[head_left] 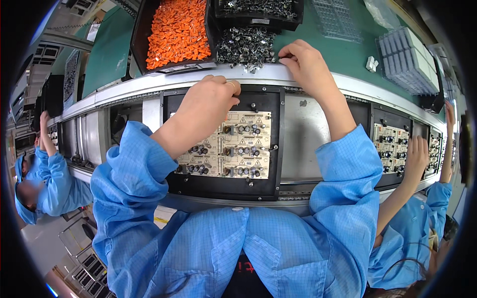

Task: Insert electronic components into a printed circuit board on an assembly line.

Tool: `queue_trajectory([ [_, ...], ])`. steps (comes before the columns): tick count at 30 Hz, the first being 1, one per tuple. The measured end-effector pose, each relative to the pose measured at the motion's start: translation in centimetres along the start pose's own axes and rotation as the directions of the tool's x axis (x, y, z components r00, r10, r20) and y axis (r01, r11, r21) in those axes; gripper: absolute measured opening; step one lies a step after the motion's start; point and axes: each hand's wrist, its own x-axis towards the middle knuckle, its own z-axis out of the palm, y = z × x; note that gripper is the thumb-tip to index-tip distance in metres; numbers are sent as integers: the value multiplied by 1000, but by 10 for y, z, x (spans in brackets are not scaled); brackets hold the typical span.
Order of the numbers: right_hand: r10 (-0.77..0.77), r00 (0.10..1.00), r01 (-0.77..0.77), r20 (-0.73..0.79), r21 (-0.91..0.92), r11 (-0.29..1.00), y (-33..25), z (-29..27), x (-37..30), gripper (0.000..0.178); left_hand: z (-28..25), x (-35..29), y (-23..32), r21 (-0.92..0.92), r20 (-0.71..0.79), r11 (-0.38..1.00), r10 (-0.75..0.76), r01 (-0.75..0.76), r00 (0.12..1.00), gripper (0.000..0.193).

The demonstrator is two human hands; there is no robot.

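Observation:
My left hand (pixel 209 102) is over the upper part of a beige circuit board (pixel 246 149), its fingers curled together. What those fingers hold, if anything, is hidden behind the hand. Just below it, a bit of orange shows on the board, among rows of round dark capacitors (pixel 243 151). The board lies in a black frame (pixel 275 174) on the line. My right hand (pixel 305 64) is beyond the rail, its fingers bent toward the thumb, right beside a loose heap of small black and metal components (pixel 247 44). Nothing can be made out in its fingertips.
A black bin of orange parts (pixel 178 32) and another of dark components (pixel 258 7) stand at the back. White slotted trays (pixel 408 62) sit far right. A metal rail (pixel 268 73) crosses in front. Co-workers in blue are at both sides; one reaches to another board frame (pixel 392 141).

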Motion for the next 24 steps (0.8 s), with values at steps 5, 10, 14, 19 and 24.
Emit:
queue_trajectory([
  [5,94,995,-96,20,150,984,0,0,-1,14,12,-2,-5,50,4,999,-12,12,1000,10],
  [10,83,996,-86,21,127,988,-2,2,-3,14,20,-8,-10,82,-26,997,1,1,1000,10],
  [14,97,994,-101,42,89,991,-1,-1,-4,15,23,-8,-10,71,-29,997,-21,23,999,10],
  [19,248,968,-243,22,307,920,-19,-11,-18,15,13,-6,-6,-146,127,965,-202,220,971,12],
  [24,190,958,-264,215,406,875,-76,-22,-76,15,-6,-29,-9,-329,7,921,-218,208,976,18],
])
